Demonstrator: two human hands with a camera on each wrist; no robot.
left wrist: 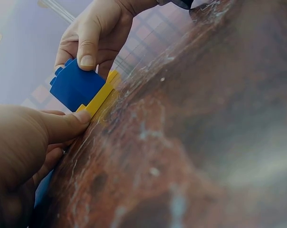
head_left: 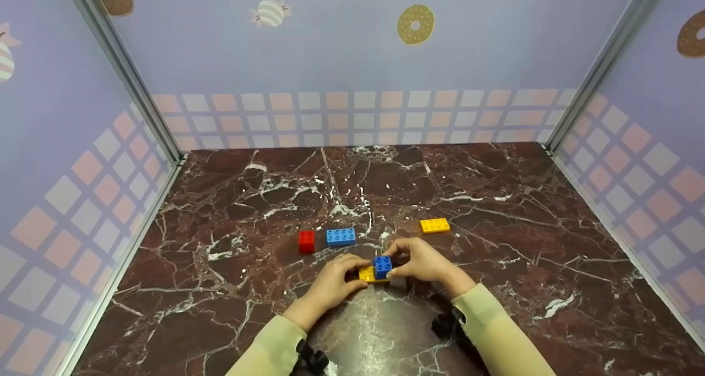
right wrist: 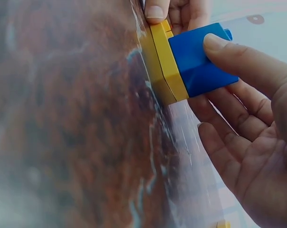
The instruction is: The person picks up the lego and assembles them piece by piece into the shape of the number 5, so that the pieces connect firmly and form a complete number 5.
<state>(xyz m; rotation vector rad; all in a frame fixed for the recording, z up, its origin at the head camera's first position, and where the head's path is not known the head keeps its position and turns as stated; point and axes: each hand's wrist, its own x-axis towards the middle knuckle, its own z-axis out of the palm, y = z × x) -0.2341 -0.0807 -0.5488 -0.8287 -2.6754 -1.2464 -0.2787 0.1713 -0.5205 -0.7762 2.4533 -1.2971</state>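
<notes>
In the head view, a dark blue brick (head_left: 383, 267) with a square stud top stands on a flat yellow brick (head_left: 365, 274) near the front middle of the table. My left hand (head_left: 332, 278) holds the yellow brick at its left end, thumb on the near side. From the right, my right hand (head_left: 423, 260) pinches the blue brick between thumb and fingers. The right wrist view shows the blue brick (right wrist: 200, 59) against the studded face of the yellow brick (right wrist: 166, 61); whether it is pressed fully down I cannot tell.
Beyond the hands lie a red brick (head_left: 307, 241) and a lighter blue brick (head_left: 340, 236). Another flat yellow brick (head_left: 435, 225) lies farther right. Patterned walls (head_left: 363, 112) border the dark marbled table (head_left: 264, 310) at the back and both sides.
</notes>
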